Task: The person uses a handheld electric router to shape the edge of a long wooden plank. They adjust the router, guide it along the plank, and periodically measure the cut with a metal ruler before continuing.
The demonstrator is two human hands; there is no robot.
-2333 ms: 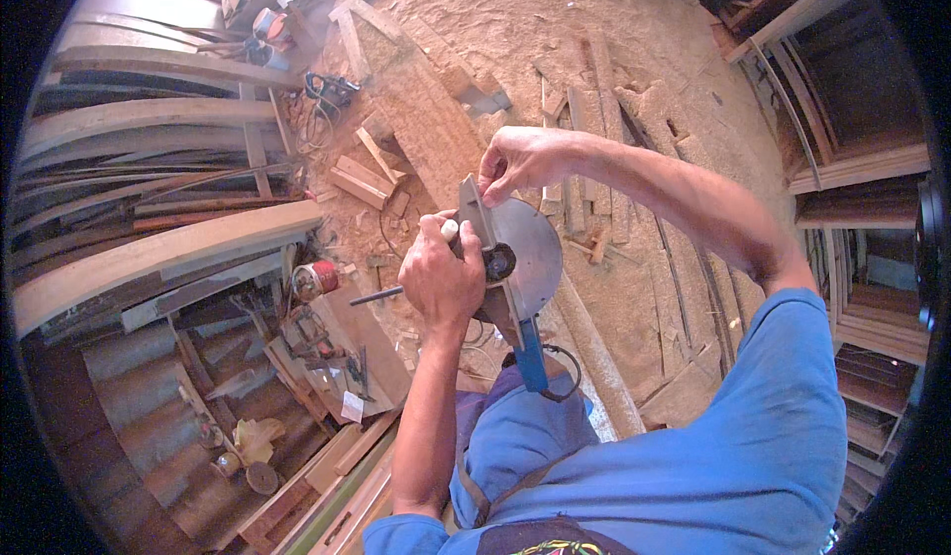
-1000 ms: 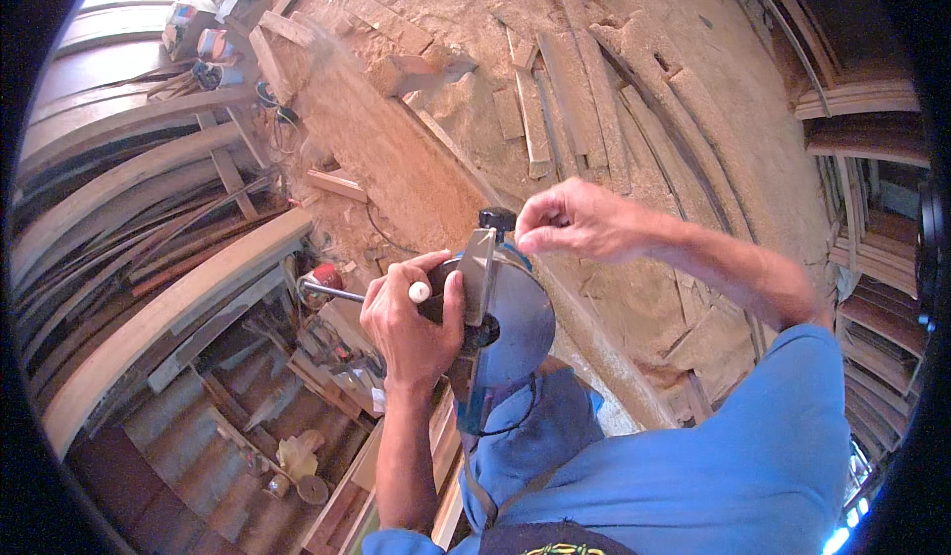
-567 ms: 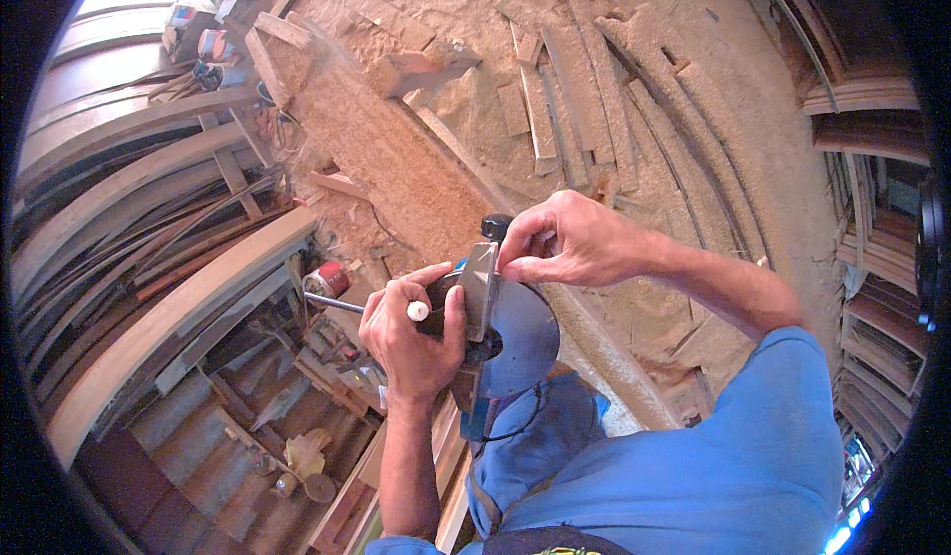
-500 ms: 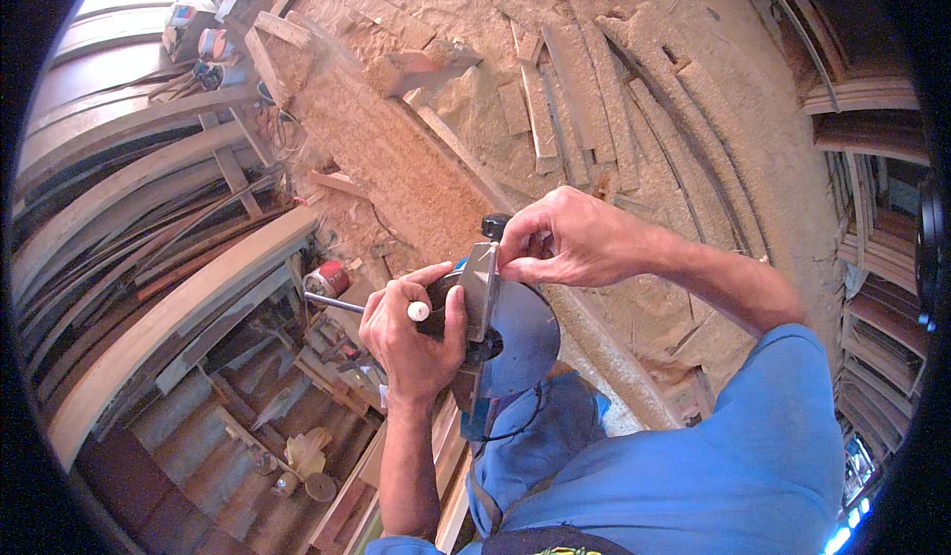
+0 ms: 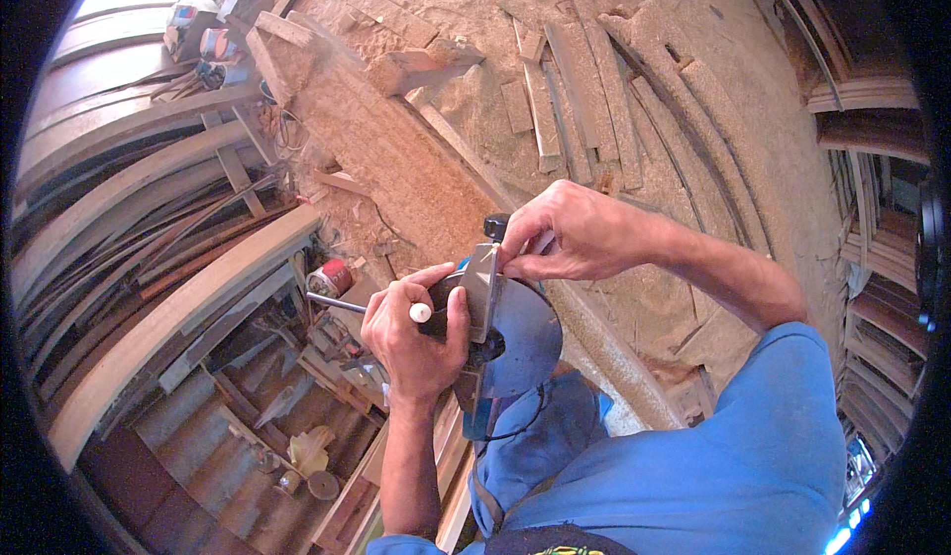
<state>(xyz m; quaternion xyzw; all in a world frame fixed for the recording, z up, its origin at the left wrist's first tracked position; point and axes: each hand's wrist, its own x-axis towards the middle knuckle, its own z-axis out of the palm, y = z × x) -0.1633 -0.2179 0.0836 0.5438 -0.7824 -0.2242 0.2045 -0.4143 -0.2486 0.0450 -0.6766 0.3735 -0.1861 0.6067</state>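
Observation:
A hand-held power tool with a grey metal plate, a black knob and a large round grey disc rests against my blue-clothed lap. My left hand is closed round a screwdriver, whose thin shaft points left and whose white rounded end shows between the fingers. Its thumb and index finger also steady the tool's plate. With thumb and index finger pinched, my right hand works at the plate's upper edge beside the knob. Whatever lies in that pinch is too small to make out.
A sawdust-covered plank runs diagonally ahead of me. Several wood strips lie on the dusty ground beyond. At left stand racks of long curved timber, with a red can near my left hand. More stacked boards line the right side.
My right fingers have shifted very slightly at the plate's edge. The left hand keeps its hold, and the whole view has moved only a little.

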